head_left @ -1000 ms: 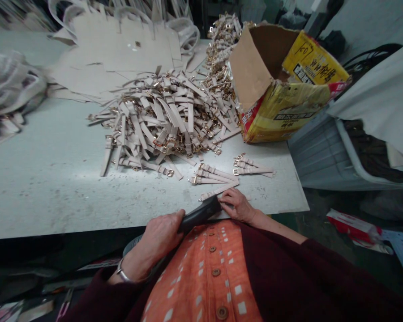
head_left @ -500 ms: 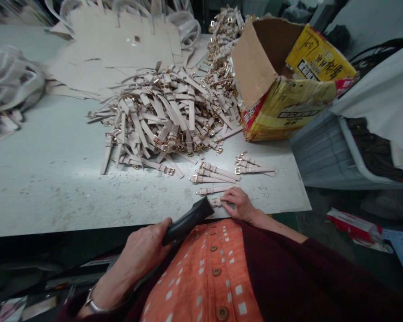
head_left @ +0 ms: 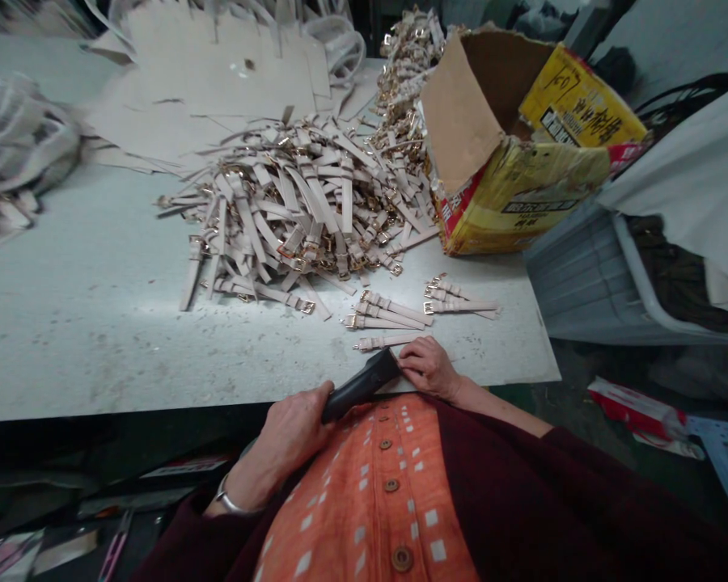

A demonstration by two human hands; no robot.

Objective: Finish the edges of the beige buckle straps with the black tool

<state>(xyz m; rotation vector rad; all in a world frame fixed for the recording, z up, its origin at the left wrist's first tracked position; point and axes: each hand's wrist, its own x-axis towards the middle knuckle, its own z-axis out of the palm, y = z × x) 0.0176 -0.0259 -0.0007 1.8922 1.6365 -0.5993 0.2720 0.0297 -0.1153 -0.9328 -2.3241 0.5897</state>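
My left hand [head_left: 291, 432] is wrapped round a black tool [head_left: 364, 384], whose wide end points right and lies close to the fingers of my right hand [head_left: 428, 368]. The right fingers are pinched at the table's front edge on a beige strap, now mostly hidden by the tool and the fingers. Just beyond, a single buckled strap [head_left: 385, 342] lies flat. Behind it is a small fan of buckled straps [head_left: 394, 311], with another small group [head_left: 461, 305] to its right. A large heap of beige straps with gold buckles [head_left: 303, 202] covers the middle.
An open yellow cardboard box [head_left: 522, 194] stands at the table's back right. A grey bin [head_left: 582, 283] with dark contents is beyond the right edge. Flat beige pieces [head_left: 218, 81] lie at the back, and wrapped bundles [head_left: 24, 145] at the far left.
My left hand has moved right with the black tool, whose end now covers the buckle that showed by my right fingers. My right hand has hardly moved.
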